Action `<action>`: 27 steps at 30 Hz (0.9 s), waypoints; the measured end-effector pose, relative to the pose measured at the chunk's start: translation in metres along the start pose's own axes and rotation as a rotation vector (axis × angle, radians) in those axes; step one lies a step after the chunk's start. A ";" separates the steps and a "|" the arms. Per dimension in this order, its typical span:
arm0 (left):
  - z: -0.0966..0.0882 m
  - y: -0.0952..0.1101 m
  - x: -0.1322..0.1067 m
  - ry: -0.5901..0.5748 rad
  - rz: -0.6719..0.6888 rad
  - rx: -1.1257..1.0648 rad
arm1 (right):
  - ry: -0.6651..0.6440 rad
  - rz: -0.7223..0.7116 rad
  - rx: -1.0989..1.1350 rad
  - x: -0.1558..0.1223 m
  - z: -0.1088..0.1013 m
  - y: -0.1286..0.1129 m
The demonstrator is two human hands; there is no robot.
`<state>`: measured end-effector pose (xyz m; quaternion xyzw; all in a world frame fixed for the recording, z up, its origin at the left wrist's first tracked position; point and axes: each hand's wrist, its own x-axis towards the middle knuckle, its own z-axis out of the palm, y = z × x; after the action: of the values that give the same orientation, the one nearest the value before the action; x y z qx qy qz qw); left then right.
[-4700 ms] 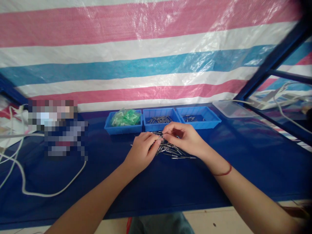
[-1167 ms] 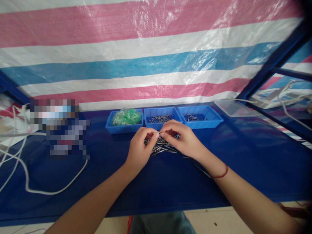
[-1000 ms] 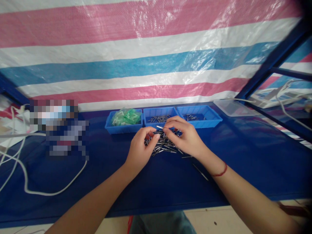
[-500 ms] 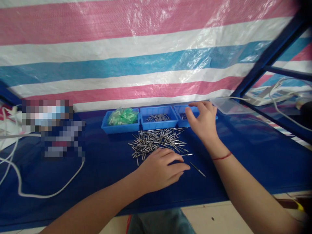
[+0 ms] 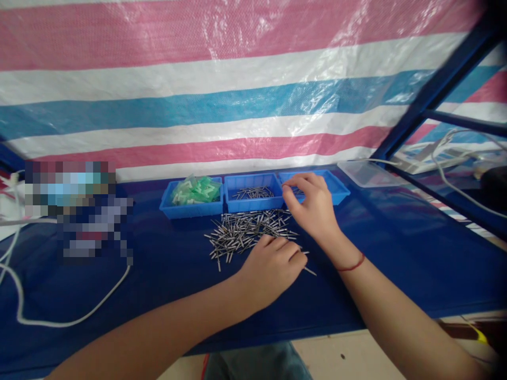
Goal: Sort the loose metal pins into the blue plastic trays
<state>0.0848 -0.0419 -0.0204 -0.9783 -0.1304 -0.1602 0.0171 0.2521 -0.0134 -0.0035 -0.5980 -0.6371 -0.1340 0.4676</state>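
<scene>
A heap of metal blind rivets lies on the blue tabletop in front of three blue bins. My left hand is at the near right edge of the heap. Its fingers are curled down on a single blind rivet, whose end sticks out past the fingertips. My right hand, with a red string round the wrist, is over the near left part of the right bin. Thumb and forefinger meet there in a pinch; anything between them is too small to make out. Thin metal pieces show behind the fingers in that bin.
The middle bin holds several metal pins, and the left bin holds green and clear plastic packets. A clear plastic lid lies at the back right. White cable loops across the left side, beside a pixelated patch.
My left hand has curled its spread fingers onto the loose rivet. My right hand has moved left and closed thumb to forefinger. The whole view has shifted slightly.
</scene>
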 end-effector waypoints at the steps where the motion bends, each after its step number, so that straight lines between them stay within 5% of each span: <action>1: -0.004 -0.008 -0.004 0.008 -0.055 -0.006 | -0.036 -0.026 0.055 0.000 -0.001 -0.004; 5: -0.024 -0.048 -0.020 0.071 -0.320 -0.092 | -0.326 -0.133 0.347 -0.004 -0.002 -0.024; 9: -0.031 -0.072 -0.030 0.228 -0.421 -0.276 | -0.578 -0.134 0.482 -0.010 0.003 -0.037; 18: -0.012 -0.065 -0.034 0.564 -0.681 -0.658 | -0.602 -0.065 0.539 -0.018 0.015 -0.044; 27: -0.023 -0.072 -0.034 0.668 -0.745 -0.812 | -0.449 -0.063 0.585 -0.012 0.036 -0.055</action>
<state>0.0277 0.0172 -0.0104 -0.6932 -0.3780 -0.4882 -0.3718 0.1863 -0.0086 -0.0103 -0.4335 -0.7532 0.1741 0.4630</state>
